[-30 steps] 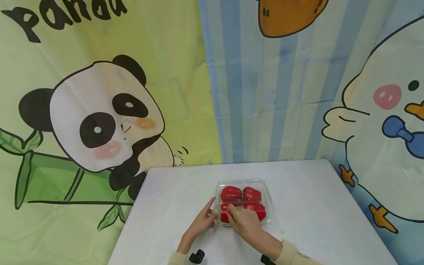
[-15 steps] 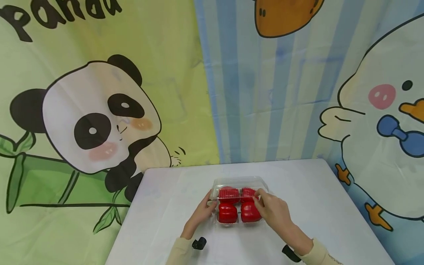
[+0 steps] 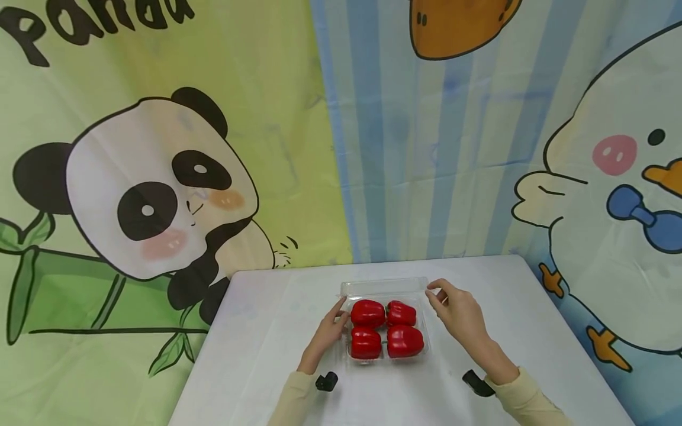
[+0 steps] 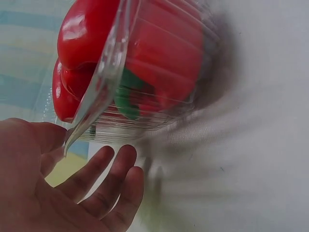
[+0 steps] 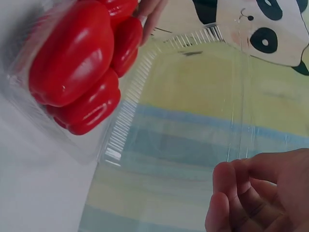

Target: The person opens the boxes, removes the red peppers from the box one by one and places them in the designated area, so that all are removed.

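Note:
Several red bell peppers (image 3: 405, 341) sit in a clear plastic container (image 3: 426, 340), whose hinged lid (image 3: 383, 288) stands raised at the far side. At the container's left edge, my left hand (image 3: 326, 332) pinches the rim between thumb and index finger; in the left wrist view its other fingers (image 4: 116, 176) spread loosely below the rim. With thumb and fingertips, my right hand (image 5: 263, 193) pinches the lid's free edge, at its right end in the head view. A green stem (image 4: 128, 94) shows through the container's wall in the left wrist view.
The container stands on a white table (image 3: 277, 307). Behind it hangs a cloth printed with a panda (image 3: 160, 183), blue stripes and a white bird (image 3: 618, 254). A black wrist device (image 3: 327, 381) is at the left wrist, another (image 3: 478, 383) at the right.
The lid has swung up and away from over the peppers, which now lie uncovered. My right hand has moved right and farther back with the lid's edge. The left hand stays at the container's left side.

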`<state>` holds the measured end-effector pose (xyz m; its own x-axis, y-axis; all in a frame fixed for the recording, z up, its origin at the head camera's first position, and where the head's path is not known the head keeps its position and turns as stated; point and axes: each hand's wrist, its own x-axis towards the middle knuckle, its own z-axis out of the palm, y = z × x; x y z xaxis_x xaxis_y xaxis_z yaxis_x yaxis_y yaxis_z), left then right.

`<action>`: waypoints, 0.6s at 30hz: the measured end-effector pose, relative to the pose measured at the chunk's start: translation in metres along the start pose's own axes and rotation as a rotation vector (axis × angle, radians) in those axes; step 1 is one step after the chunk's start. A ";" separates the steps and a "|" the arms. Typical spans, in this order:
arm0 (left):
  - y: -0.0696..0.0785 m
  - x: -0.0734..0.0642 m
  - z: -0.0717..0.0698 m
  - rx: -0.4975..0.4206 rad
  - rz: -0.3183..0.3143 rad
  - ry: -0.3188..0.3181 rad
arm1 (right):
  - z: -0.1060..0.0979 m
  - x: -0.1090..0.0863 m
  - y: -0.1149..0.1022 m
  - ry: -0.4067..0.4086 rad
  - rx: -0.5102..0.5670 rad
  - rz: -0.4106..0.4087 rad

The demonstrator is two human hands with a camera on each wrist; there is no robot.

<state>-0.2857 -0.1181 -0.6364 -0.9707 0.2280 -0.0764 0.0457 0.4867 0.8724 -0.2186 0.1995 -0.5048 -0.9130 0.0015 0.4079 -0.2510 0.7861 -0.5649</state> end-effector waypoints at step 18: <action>-0.001 0.001 -0.001 -0.057 -0.033 -0.016 | 0.019 0.071 0.025 0.067 0.216 -0.009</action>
<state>-0.2872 -0.1191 -0.6367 -0.9675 0.2263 -0.1130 -0.0003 0.4456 0.8952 -0.2959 0.2076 -0.5033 -0.8887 0.0418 0.4565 -0.3289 0.6356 -0.6984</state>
